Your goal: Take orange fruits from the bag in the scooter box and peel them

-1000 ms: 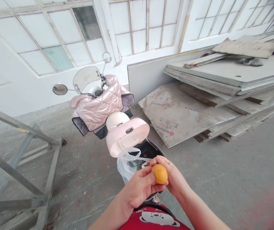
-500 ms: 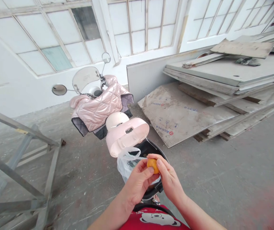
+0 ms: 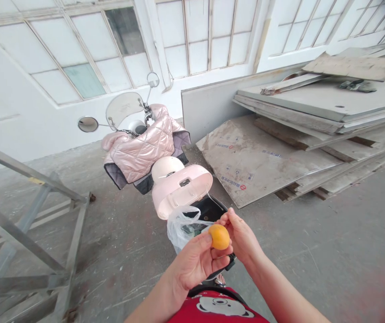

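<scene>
My left hand [image 3: 195, 265] holds a small orange fruit [image 3: 219, 236] between thumb and fingers, over the open seat compartment [image 3: 209, 209] of a pink scooter [image 3: 165, 175]. My right hand [image 3: 242, 235] sits just right of the fruit, fingertips pinched together near its top edge. Whether they grip peel I cannot tell. A clear plastic bag [image 3: 182, 226] lies in the compartment, just left of the fruit.
The scooter's raised pink seat [image 3: 182, 188] and a pink quilted cover [image 3: 142, 150] stand ahead. Stacked dirty boards [image 3: 300, 134] lean at the right. A grey metal frame [image 3: 27, 233] stands at the left. Bare concrete floor [image 3: 330, 242] spreads to the right.
The fruit went forward toward the bag half a second ago and has come back nearer. My right hand has slid from covering the fruit to its right side.
</scene>
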A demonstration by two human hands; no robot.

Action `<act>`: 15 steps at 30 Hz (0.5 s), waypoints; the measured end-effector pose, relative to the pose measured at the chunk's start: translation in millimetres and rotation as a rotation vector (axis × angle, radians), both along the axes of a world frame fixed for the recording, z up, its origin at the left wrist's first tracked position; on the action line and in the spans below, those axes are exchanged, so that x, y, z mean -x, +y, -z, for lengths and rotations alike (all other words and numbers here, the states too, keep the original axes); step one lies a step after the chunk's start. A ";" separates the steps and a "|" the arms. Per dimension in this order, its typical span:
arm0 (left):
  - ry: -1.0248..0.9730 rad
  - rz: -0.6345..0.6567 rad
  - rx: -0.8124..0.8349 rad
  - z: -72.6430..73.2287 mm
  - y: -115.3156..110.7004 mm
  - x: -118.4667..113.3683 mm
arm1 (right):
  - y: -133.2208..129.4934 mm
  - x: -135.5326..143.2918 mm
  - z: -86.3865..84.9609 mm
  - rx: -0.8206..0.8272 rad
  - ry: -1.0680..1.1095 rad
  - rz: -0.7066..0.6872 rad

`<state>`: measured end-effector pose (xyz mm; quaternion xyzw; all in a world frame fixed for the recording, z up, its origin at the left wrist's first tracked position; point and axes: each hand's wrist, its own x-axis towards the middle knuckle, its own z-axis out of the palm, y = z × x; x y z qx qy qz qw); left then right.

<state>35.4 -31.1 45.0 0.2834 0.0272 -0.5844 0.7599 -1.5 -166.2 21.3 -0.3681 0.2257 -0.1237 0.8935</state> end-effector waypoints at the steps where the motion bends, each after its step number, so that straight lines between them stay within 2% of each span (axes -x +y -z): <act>1: -0.022 -0.007 -0.010 -0.7 0.1 -0.9 | -3.1 0.3 1.8 0.044 -0.007 0.048; 3: -0.116 -0.056 -0.051 -2.8 -1.5 -2.1 | -7.1 4.5 2.9 0.217 -0.031 0.100; 8: -0.588 -0.206 -0.266 -7.0 -16.4 -3.4 | -2.4 18.3 -3.5 0.725 -0.161 -0.068; 10: -0.785 -0.234 -0.345 -5.3 -23.3 -2.8 | 1.8 18.6 -5.6 0.832 -0.145 -0.042; 12: -0.957 -0.236 -0.411 -1.6 -28.5 -0.8 | 4.1 15.6 -6.5 0.783 -0.086 0.020; 15: -1.187 -0.222 -0.464 3.0 -32.5 2.8 | 1.3 7.4 -5.4 0.469 -0.006 0.057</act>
